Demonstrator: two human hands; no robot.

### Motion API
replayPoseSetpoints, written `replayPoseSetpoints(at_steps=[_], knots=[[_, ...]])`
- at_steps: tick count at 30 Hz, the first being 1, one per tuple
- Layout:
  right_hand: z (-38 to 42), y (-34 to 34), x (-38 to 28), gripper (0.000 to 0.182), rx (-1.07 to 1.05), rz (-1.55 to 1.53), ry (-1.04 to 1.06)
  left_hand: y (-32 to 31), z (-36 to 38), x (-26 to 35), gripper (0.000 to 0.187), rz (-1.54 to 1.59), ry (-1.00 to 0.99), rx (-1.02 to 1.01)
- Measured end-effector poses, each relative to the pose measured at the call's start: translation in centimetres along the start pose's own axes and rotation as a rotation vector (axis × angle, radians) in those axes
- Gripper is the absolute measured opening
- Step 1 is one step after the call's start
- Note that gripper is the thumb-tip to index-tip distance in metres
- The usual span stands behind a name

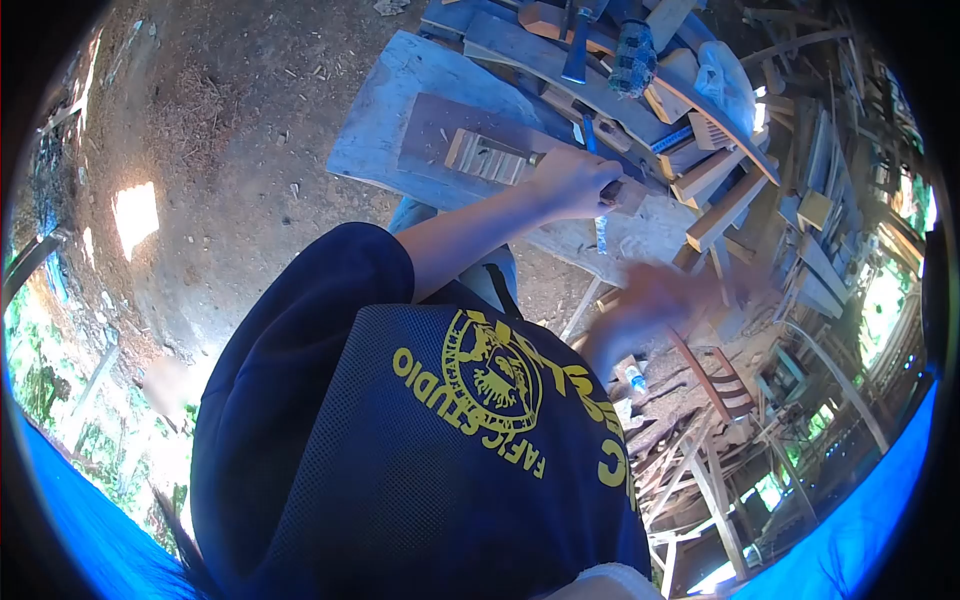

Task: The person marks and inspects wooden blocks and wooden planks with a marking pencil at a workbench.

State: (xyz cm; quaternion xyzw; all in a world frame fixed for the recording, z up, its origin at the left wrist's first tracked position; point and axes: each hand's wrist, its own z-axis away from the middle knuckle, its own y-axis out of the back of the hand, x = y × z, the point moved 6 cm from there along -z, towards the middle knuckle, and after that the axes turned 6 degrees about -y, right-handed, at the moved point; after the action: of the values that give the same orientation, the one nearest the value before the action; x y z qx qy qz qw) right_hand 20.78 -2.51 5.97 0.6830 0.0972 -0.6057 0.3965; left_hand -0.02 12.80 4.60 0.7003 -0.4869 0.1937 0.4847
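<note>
My left hand (572,182) reaches out over a workbench and is shut on the handle of a chisel-like tool (536,158). The tool's metal end touches a small pale wooden block with slots (485,156). That block lies on a brown board (428,125), which rests on a grey plank (375,125). My right hand (655,300) hangs lower, beside the bench's near edge, and is blurred by motion. Whether it holds anything is unclear. My dark blue shirt with yellow print fills the lower part of the view.
A hammer (578,45), a bundled glove (633,57) and a white bag (727,82) lie at the back of the bench. Several wood offcuts (722,205) are piled to the right. Bare dirt ground (230,160) lies left; a small bottle (632,378) sits below.
</note>
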Motion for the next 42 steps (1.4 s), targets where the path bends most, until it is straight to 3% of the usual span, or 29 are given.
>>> replayPoseSetpoints(at_steps=[1,3,5,11,24,42], knots=[[4.5,-6.0,-6.9,0.057,-0.397,0.674,0.241,-1.0,0.6,-0.7,0.021,0.007,0.023,-0.032],[4.5,-5.9,-7.0,0.060,-0.440,0.584,0.191,-1.8,0.8,-0.9,0.023,0.007,0.040,-0.066],[3.0,-3.4,-7.1,0.051,-0.441,0.319,-0.073,-1.7,1.4,0.2,0.019,-0.118,-0.008,-0.087],[0.6,0.8,-14.2,0.053,-0.113,-0.052,-0.070,-1.3,1.3,0.9,0.016,-0.053,-0.083,-0.037],[2.9,-1.1,-11.9,0.050,-0.340,0.005,-0.218,-0.1,1.9,0.6,0.016,-0.035,-0.012,-0.084],[3.8,-1.0,-10.8,0.044,-0.389,0.033,-0.238,0.1,2.6,1.8,0.012,0.001,-0.057,-0.053]])
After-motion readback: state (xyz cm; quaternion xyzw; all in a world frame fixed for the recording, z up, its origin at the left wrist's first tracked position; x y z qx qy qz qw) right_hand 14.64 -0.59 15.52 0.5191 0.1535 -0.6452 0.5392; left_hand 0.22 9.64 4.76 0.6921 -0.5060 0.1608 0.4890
